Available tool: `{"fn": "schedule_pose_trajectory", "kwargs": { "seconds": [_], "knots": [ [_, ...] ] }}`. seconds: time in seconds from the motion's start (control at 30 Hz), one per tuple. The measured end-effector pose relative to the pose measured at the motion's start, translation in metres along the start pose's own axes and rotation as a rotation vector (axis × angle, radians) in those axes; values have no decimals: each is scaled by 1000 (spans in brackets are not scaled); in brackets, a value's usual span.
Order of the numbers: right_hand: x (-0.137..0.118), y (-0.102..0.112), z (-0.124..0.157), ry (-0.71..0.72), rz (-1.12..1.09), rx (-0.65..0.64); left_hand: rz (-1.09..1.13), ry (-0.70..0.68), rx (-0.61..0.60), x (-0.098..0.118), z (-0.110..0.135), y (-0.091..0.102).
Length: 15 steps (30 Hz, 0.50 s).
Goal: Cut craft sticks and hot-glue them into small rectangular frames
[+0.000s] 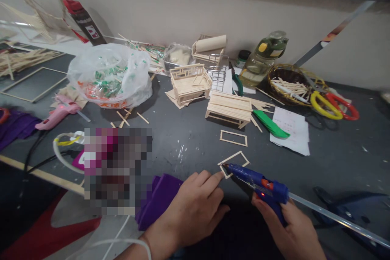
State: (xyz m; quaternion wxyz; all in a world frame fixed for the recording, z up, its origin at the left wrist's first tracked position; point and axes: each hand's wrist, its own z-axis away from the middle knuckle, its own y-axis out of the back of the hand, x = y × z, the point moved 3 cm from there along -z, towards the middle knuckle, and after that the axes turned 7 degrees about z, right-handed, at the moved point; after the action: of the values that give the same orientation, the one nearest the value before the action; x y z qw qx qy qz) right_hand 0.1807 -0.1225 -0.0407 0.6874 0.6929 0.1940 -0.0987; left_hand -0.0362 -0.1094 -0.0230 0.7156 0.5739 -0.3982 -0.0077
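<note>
My right hand [291,227] grips a blue glue gun [258,183] with a clear glue stick trailing out behind it. Its nozzle touches the near-left corner of a small wooden stick frame [234,161] lying flat on the dark table. My left hand [195,207] rests on the table just left of that frame. Its fingers are curled, and the index fingertip presses down beside the nozzle. A second small stick frame [233,138] lies a little farther back.
Behind stand small stick-built furniture models [228,109], [190,81], a green comb-like tool [270,124], white paper [289,130], a basket of sticks [289,85], yellow and red scissors [333,105], a bottle [263,59], a plastic bag [109,75] and a pink glue gun [57,113]. Purple felt [158,203] lies near my left wrist.
</note>
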Motion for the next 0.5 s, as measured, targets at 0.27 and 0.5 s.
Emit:
{"fn": "schedule_pose_trajectory", "kwargs": {
  "seconds": [0.27,0.5],
  "knots": [
    [-2,2,-1,3,-7,-12,14,3,0,-1,0,-1],
    [0,6,0,-129,-153,-1,94,-1,51,-2,2,1]
  ]
}}
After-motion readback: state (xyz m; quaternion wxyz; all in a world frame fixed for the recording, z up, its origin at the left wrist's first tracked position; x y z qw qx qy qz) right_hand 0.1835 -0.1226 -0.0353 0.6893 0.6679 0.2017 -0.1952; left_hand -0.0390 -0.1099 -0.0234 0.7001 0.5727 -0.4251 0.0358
